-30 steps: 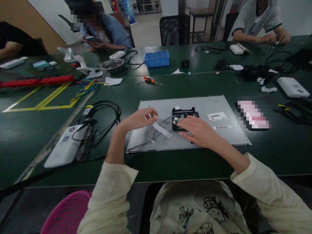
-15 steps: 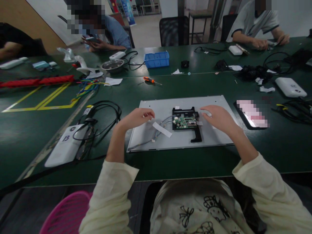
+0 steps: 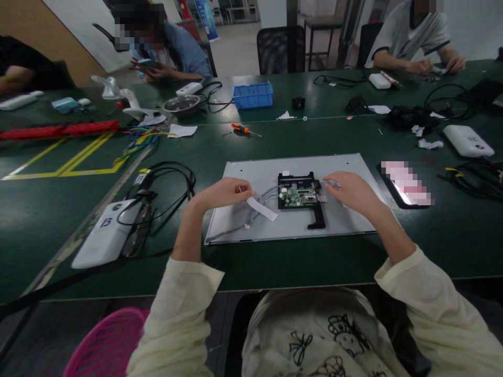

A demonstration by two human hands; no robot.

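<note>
My left hand [image 3: 230, 192] is closed in a pinch over the left part of a flat grey panel [image 3: 353, 220]. Its fingertips are at the upper end of a white strip [image 3: 265, 210], beside thin grey cables [image 3: 271, 189]; what they hold is too small to tell. A black bracket [image 3: 317, 217] with a green circuit board [image 3: 293, 198] lies on the panel between my hands. To its right, my right hand [image 3: 349, 189] is closed too, with a small pale, shiny piece [image 3: 333, 184] at its fingers that I cannot name.
Right of the panel lies a phone [image 3: 406, 184]. A white power bank [image 3: 104, 235] with black cables lies to the left. Beyond the panel are an orange screwdriver [image 3: 244, 130], a blue basket [image 3: 252, 97] and a metal bowl [image 3: 182, 106]. Several people sit around the table.
My left hand has moved slightly right and down to the end of the white strip. My right fingers have drawn closer together around the pale piece. The board and panel stay put.
</note>
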